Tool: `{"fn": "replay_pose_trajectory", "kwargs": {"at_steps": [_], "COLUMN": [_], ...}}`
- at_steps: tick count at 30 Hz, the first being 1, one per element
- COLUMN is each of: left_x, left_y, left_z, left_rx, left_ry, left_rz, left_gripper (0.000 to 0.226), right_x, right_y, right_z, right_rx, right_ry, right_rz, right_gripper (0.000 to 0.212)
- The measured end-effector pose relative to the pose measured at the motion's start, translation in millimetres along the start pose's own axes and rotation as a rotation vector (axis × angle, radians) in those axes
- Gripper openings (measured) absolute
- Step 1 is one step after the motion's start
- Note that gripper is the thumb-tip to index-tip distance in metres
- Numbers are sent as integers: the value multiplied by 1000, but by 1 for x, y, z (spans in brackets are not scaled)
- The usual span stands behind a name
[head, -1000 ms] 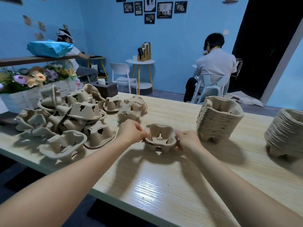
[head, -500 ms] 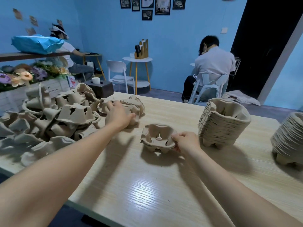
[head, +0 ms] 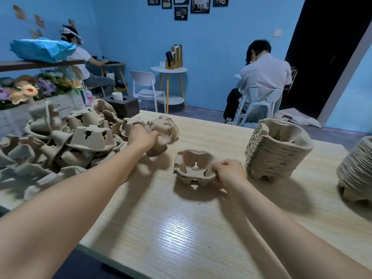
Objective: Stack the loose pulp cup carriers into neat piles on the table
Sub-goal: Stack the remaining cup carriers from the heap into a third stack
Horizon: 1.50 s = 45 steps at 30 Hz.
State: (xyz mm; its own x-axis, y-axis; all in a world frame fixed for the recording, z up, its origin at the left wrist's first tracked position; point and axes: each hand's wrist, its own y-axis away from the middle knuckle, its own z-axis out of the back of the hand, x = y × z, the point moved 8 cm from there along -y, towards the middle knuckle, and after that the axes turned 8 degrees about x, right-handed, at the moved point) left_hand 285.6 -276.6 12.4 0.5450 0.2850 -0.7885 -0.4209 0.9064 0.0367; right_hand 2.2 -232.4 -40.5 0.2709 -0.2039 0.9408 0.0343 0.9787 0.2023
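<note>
Left hand (head: 143, 137): centre-left of frame, fingers curled round a loose carrier (head: 161, 135) at the edge of the heap (head: 70, 141).
Right hand (head: 228, 172): pinches the rim of the started pile (head: 194, 170), mid-frame on the table (head: 181, 238).
Finished stacks: tall stack (head: 277, 152), right; second stack (head: 356, 170), far right edge.
Handling note: turn the carrier cups-up, match its cups to the pile, then press to nest.

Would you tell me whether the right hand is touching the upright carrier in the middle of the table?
Touching. The head view shows the right hand with thumb and fingers pinching the near right rim of the upright carrier, no gap visible.
</note>
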Motion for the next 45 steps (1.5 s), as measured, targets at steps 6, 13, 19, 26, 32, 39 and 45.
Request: {"fn": "replay_pose_trajectory", "kwargs": {"at_steps": [6,13,19,26,32,39,45], "left_x": [-12,-13,-20,-31,-31,-25,-8], "left_y": [52,99,121,130,124,115,104], "left_z": [-7,-27,-45,-35,-6,25,58], "left_rx": [216,299,307,204,52,-133,-127], "left_ry": [61,-88,-372,-466,-540,-400,167], "left_rz": [-160,-255,-292,-427,-562,-594,-364], "left_gripper": [38,30,85,49,32,20,14], "right_x": [-3,-11,-15,-15,-16,-17,-18], "right_y": [8,14,21,23,26,27,26], "right_z": [3,0,0,3,5,8,12], "right_rx": [-22,-37,-43,-39,-25,-25,-45], "right_ry": [7,22,-5,-13,-3,19,36], "right_rz": [-4,-4,-3,14,19,14,9], "right_gripper": [33,39,36,37,36,35,36]}}
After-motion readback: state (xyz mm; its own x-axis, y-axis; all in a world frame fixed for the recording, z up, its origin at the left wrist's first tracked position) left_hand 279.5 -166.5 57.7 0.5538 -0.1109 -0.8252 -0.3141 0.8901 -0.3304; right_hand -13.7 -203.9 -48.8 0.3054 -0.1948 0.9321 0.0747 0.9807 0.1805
